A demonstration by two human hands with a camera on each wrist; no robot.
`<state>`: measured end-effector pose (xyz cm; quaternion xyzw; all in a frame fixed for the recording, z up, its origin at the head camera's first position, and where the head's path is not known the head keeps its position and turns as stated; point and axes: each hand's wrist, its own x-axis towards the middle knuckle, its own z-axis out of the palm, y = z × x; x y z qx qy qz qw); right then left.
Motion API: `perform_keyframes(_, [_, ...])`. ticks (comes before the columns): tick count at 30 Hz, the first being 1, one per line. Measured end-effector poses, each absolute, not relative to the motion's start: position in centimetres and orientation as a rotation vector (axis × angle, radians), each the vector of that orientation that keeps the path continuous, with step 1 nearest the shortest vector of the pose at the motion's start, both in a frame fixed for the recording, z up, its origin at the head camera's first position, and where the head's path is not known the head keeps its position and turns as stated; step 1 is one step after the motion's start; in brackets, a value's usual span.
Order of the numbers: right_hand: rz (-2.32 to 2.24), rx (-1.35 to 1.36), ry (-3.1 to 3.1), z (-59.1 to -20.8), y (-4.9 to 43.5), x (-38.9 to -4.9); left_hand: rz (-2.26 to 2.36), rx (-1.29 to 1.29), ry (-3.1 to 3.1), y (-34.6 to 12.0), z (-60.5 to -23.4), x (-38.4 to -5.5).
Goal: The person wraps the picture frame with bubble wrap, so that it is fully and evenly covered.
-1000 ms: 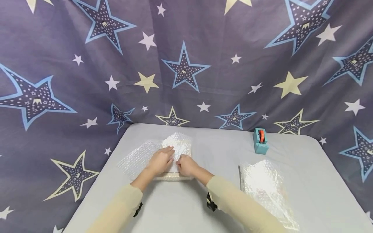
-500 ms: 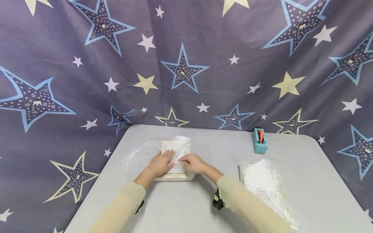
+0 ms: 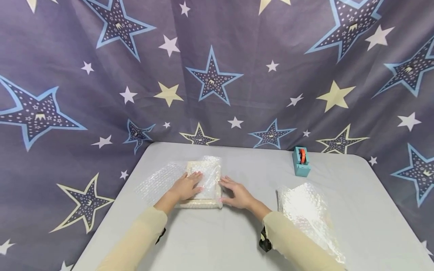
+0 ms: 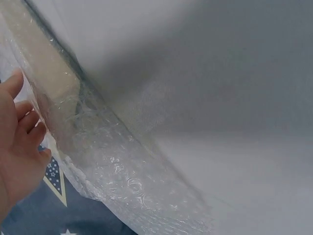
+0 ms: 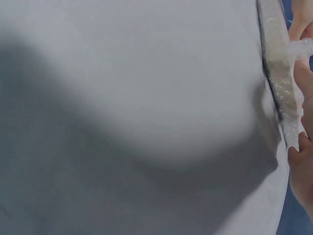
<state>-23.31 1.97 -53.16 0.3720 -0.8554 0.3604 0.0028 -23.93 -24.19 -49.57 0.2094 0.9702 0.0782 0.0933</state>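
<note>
A pale picture frame (image 3: 200,203) with a white centre lies on the table, partly wrapped in bubble wrap (image 3: 159,184). One sheet end spreads flat to its left; another piece covers its top and far right corner. My left hand (image 3: 184,187) rests on the frame's face, fingers spread. At the right edge, my right hand (image 3: 239,195) touches the side with thumb and fingers extended. In the left wrist view the bubble wrap (image 4: 122,166) trails past the frame's corner. The right wrist view catches the frame's wrapped edge (image 5: 279,58) beside the fingers.
A second bubble-wrapped flat package (image 3: 308,218) lies at the right of the grey-white table (image 3: 203,244). Behind it stands a teal tape dispenser (image 3: 301,165) with an orange-red roll. A star-patterned curtain (image 3: 237,94) hangs along the table's back.
My right hand has moved off the top of the frame to its right edge, its fingers uncurling. The left hand stays on the face. More of the frame's right border shows.
</note>
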Motion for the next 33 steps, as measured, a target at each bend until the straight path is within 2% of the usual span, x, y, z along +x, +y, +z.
perform_keyframes(12, [0.988,1.217,-2.77,-52.4,0.9,-23.3,0.251,0.628,2.877,-23.9,-49.3,-24.1])
perform_keyframes(26, [0.399,1.376,-2.87,-50.8,-1.1,-23.0,0.149,0.614,2.971,-23.9,-49.6,-23.3])
perform_keyframes(33, [0.458,1.393,-2.977,-50.4,-0.8,-23.4,0.109,0.599,2.981,-23.9,-49.8,-23.4])
